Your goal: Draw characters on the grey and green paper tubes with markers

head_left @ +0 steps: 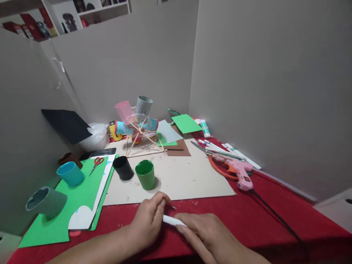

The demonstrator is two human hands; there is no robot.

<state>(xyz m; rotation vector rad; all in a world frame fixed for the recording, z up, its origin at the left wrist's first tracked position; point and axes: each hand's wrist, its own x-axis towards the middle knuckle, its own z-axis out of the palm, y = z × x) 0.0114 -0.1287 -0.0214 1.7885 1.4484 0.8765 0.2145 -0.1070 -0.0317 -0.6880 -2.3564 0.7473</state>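
Observation:
Low over the front of the red-covered table, my right hand (pixel 205 231) grips a white marker (pixel 173 220) between thumb and fingers. The marker's left end meets my left hand (pixel 152 218), whose fingers are curled closed around it; that end is hidden. Just beyond my left hand stands a green paper cup (pixel 145 175), upright, with a black paper cup (pixel 123 168) to its left. A small bluish scrap (pixel 173 207) lies by my left fingertips.
A stick-framed wheel (pixel 140 128) with coloured cups stands behind on a cream board (pixel 178 179). At right lie a pink glue gun (pixel 239 168) with a trailing cord and several markers (pixel 244 156). Green sheets (pixel 55 220), red scissors (pixel 97 163) and cups occupy the left.

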